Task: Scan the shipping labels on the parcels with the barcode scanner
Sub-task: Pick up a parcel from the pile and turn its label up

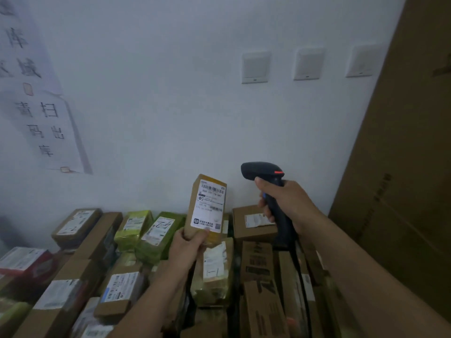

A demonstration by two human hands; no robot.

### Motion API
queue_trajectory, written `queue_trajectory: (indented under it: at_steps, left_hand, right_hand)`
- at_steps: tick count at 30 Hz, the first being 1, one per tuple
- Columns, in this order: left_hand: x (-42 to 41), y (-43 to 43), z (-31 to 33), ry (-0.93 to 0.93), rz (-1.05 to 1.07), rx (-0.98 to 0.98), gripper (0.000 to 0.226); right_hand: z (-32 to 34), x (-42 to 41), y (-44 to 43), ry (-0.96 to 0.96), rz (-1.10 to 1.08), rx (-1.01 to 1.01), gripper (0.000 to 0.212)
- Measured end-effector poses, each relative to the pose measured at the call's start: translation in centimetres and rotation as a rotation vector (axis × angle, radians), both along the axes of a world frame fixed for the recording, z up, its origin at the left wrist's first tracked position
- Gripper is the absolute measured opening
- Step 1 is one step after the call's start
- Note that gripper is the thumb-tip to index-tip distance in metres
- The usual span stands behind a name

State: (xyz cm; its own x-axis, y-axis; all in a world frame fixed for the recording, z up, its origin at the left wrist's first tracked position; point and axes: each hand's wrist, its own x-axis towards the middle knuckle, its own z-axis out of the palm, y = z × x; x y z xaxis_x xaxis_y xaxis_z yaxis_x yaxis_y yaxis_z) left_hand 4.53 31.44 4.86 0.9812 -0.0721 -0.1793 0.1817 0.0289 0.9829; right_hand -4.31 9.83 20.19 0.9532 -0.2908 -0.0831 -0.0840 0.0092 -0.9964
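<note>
Left hand [188, 242] grips a tall brown parcel [195, 211] by its lower end, holding it upright above the far edge of the parcel pile [146, 240]. Its shipping label [210, 206] faces the wearer. Right hand [285, 203] is wrapped round the barcode scanner [262, 170] handle, with the head just right of the parcel (no beam visible on the label). Judged: this scan is in hand, unconfirmed. Many parcels lie below, and nothing marks which are done.
</note>
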Motion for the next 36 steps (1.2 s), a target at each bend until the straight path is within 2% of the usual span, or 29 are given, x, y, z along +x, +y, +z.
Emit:
queue_trajectory:
  at_steps: [2,8,11,16,21,23,27,31,36]
  left_hand:
    - [1.2,-3.1,-1.0,0.042,-0.038,0.051,0.041]
    - [5.2,-11.2,-3.8,0.158,-0.183,0.155,0.034]
    - [6.5,-13.5,-5.7,0.224,-0.310,0.242,0.028]
    - [7.1,-14.6,-9.9,0.313,-0.369,0.403,0.037]
    - [7.5,-14.7,-9.6,0.065,-0.453,0.855,0.031]
    - [8.6,-14.6,-9.2,-0.052,-0.368,0.921,0.031]
    - [12.9,-12.5,-8.5,-0.161,-0.217,1.062,0.038]
    - [18.0,-10.5,-10.5,-0.182,-0.353,1.377,0.033]
    - [21.1,-11.0,-13.8,0.001,-0.471,1.389,0.042]
  right_hand:
    - [-1.8,1.8,-3.0,-0.006,-0.066,0.036,0.035]
    - [-8.9,6.1,-9.4,0.029,-0.207,0.189,0.031]
    - [-12.4,7.3,-11.0,0.058,-0.210,0.207,0.032]
    - [-16.6,8.8,-11.7,0.152,-0.148,0.216,0.034]
    - [-19.0,10.7,-10.3,0.174,-0.048,0.215,0.033]
    - [-19.7,11.6,-9.7,0.164,-0.017,0.238,0.031]
    - [-20.8,13.0,-8.5,0.192,0.029,0.276,0.031]
    - [-22.5,14.0,-7.6,0.238,0.048,0.334,0.031]
    - [-23.5,15.2,-7.6,0.230,0.026,0.366,0.030]
